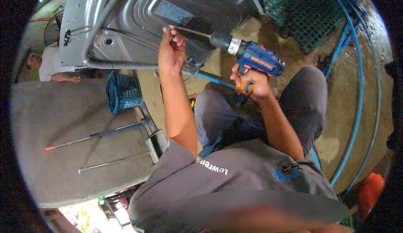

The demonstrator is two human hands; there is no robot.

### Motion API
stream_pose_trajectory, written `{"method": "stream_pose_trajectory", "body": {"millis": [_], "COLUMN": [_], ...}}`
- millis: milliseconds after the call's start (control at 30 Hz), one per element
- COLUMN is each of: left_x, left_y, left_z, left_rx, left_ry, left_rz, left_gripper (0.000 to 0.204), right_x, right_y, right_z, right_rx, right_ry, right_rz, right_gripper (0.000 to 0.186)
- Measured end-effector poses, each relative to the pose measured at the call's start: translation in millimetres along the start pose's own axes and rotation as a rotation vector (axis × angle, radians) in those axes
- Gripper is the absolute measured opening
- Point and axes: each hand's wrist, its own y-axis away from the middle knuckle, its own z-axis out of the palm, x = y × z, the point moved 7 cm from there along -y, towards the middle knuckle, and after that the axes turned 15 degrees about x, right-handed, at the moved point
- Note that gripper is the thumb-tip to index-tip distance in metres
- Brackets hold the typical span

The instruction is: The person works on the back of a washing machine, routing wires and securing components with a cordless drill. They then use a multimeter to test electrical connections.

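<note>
My right hand [252, 82] is closed around the grip of a blue and orange cordless drill [256, 57], which points up and to the left with a long thin bit [193, 32]. My left hand [173, 48] is raised at the far end of the bit, fingertips pinched at its tip; whatever small thing they hold is too small to name. Just beyond both hands is a large grey pressed-metal panel [120, 21] with ribs, holes and a pale label [172, 12].
A blue plastic basket [124, 91] and two long-handled tools [99, 133] lie at left. Another person in a white top [52, 63] is at the far left. Green plastic grating [305, 14], blue hoses [359, 90] and an orange object [369, 191] are at right.
</note>
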Motion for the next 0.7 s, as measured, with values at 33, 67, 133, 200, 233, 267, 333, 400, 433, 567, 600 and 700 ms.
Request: {"method": "stream_pose_trajectory", "body": {"millis": [33,67,133,200,233,267,333,400,433,567,600,700], "left_x": [3.2,6.5,10.3,12.3,13.9,15.9,20.3,23.3,22.8,22.7,23.7,24.9], "left_y": [-0.1,-1.2,-0.8,0.4,0.3,-0.2,-1.1,-1.9,-2.5,-3.5,-4.1,-7.1], "left_z": [6.4,9.3,13.6,18.4,20.2,22.7,30.8,42.3,47.1,63.5,66.3,74.3], "left_rx": [-0.039,-0.04,-0.05,-0.072,-0.062,-0.051,-0.055,-0.089,-0.099,-0.101,-0.091,-0.115], "left_ry": [-0.041,-0.08,-0.135,-0.161,-0.199,-0.232,-0.269,-0.275,-0.237,-0.248,-0.292,-0.373], "left_rz": [0.018,0.034,0.048,0.055,0.092,0.14,0.204,0.232,0.198,0.182,0.209,0.24], "left_gripper": [0.024,0.025,0.025,0.025,0.025,0.026,0.026,0.027,0.027,0.027,0.027,0.026], "right_x": [0.2,3.9,4.1,0.8,-2.4,-4.6,-11.0,-16.0,-18.7,-21.7,-21.7,-28.0], "right_y": [-0.1,0.8,1.3,2.4,3.3,3.5,5.9,9.5,10.7,8.3,5.9,-0.2], "right_z": [-1.5,0.2,1.6,4.4,6.2,7.5,11.0,16.2,18.0,23.1,22.9,21.2], "right_rx": [0.007,-0.006,-0.013,-0.022,-0.017,0.003,0.05,0.039,0.045,0.065,0.067,0.037], "right_ry": [0.011,0.039,0.084,0.001,-0.033,-0.008,0.049,0.084,0.108,-0.006,0.01,0.082], "right_rz": [0.015,0.034,0.008,0.004,-0.012,-0.023,-0.071,-0.075,-0.093,-0.089,-0.082,-0.134], "right_gripper": [0.039,0.039,0.037,0.035,0.034,0.034,0.034,0.034,0.034,0.036,0.038,0.04]}}
